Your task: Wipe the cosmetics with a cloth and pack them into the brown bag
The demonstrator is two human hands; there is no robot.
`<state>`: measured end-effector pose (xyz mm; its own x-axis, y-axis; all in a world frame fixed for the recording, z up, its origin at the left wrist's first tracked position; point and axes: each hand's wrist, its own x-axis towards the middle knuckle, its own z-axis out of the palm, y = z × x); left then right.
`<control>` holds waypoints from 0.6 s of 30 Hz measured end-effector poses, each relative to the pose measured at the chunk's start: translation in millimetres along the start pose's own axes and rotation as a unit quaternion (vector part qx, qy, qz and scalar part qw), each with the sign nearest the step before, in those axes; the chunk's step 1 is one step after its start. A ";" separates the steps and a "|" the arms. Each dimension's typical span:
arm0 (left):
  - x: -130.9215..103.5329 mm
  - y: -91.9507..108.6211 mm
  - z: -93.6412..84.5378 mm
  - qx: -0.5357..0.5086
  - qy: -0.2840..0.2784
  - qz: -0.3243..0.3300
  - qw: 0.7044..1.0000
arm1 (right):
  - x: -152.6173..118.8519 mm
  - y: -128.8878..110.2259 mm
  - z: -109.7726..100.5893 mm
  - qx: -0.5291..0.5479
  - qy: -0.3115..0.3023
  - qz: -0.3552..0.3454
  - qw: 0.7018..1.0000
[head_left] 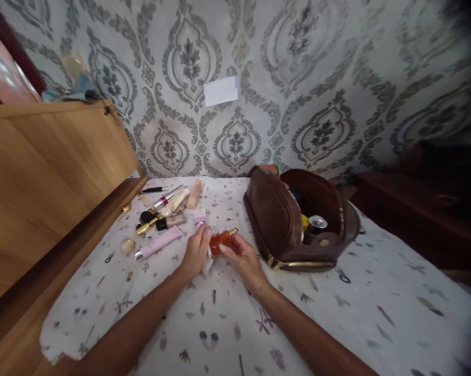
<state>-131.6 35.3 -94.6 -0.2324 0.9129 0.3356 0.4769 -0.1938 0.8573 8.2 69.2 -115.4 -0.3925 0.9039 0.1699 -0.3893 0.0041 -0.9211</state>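
My right hand (246,258) is closed around a small amber perfume bottle (220,242) with a gold-coloured top, held just above the patterned cloth. Pressed to the bottle's left side is my left hand (197,250), its fingers closed on a thin white cloth or tissue (207,265) that hangs below them. Just beyond the left hand lies a small lilac tube (199,217). To its left rest a pale pink tube (159,243) with a silver cap, a foundation bottle (171,223) with a black cap, and a gold lipstick tube (148,225).
A brown leather bag (274,219) stands unzipped at the right, with a silver-topped container (317,223) and a yellow item inside. More cosmetics, including a peach tube (195,194), lie at the back left. A wooden panel (55,188) borders the left; a patterned wall (235,136) rises behind.
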 end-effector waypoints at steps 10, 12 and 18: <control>-1.6 3.6 -5.2 0.021 0.046 -0.008 0.999 | -6.4 -2.9 3.7 0.056 -0.022 0.052 0.997; -4.0 7.8 -5.4 0.020 0.051 0.000 0.999 | -6.5 -0.6 3.7 0.062 -0.033 0.068 0.995; -10.3 13.9 -2.8 -0.002 -0.029 0.108 0.994 | -4.5 2.9 2.5 0.073 -0.020 0.054 0.996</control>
<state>-124.9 22.1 -85.0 -0.0752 0.8690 0.4891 0.5062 -0.3893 0.7695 6.7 64.0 -118.0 -0.4712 0.8775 0.0894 -0.4586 -0.1571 -0.8747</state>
